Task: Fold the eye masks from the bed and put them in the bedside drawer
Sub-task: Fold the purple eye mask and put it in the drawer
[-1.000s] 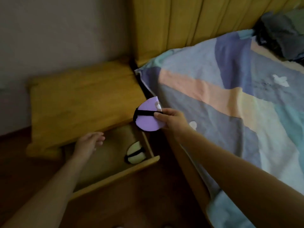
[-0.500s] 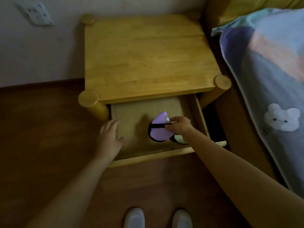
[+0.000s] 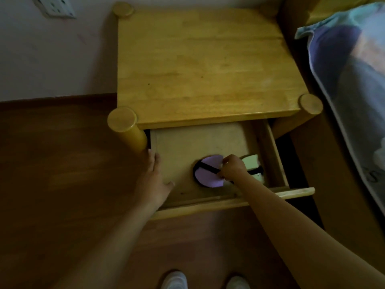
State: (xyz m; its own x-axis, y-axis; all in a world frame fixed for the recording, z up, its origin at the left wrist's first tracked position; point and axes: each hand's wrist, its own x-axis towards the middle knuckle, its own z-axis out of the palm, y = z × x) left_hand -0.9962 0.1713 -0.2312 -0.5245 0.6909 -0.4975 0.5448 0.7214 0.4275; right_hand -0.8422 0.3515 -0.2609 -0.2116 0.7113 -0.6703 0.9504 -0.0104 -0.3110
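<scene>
The folded purple fabric eye mask (image 3: 209, 171) is pinched by the right hand (image 3: 233, 170) inside the open wooden bedside drawer (image 3: 229, 202); it is best released flat, left of the grip, clear of the cream folded mask (image 3: 251, 163) behind. The left hand (image 3: 153, 180) rests open on the drawer's side.

The right hand (image 3: 232, 168) covers the right edge of the purple eye mask (image 3: 209, 174), so the fold there cannot be seen. The same hand and forearm hide much of the cream eye mask (image 3: 253, 163) behind them; only its upper part and a strip near the strap show. The back of the drawer (image 3: 198, 142) is hidden under the bedside table (image 3: 198, 65). The wall socket (image 3: 56, 7) is cut off by the top edge. The two shoes (image 3: 174, 280) are cut by the bottom edge. The bedspread (image 3: 350, 80) runs off the right edge and is blurred; its pattern cannot be made out.
</scene>
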